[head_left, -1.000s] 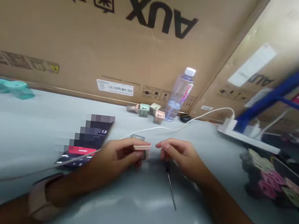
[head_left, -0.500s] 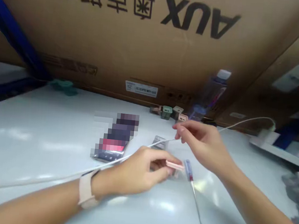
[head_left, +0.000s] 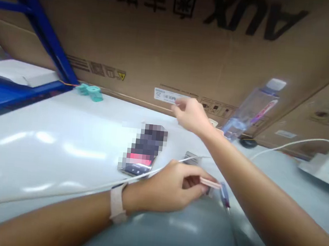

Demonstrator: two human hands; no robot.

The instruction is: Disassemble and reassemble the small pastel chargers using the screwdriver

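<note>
My left hand (head_left: 172, 186), with a pale watch strap at its wrist, is closed on a small pink plastic piece (head_left: 209, 183); something clear and grey shows under the piece, too blurred to name. Above and beyond it, my right hand (head_left: 190, 114) is raised in front of the cardboard box's white label. Its thumb and forefinger are pinched together, and what lies between them, if anything, is too small to make out. A screwdriver (head_left: 225, 196) with a clear blue handle lies between my left hand and right forearm. Behind my left hand lies a small grey striped piece (head_left: 191, 158).
A phone (head_left: 144, 150) lies left of centre, with a white cable (head_left: 92, 190) running past it. At the back stand a large cardboard box (head_left: 143, 46) and a tilted water bottle (head_left: 251, 108). A teal object (head_left: 91, 91) sits near the blue rack post (head_left: 50, 36).
My right hand has moved up, away and to the left, over where several small coloured pieces stood; its forearm now covers most of them. My left hand keeps the pink piece. The view has shifted.
</note>
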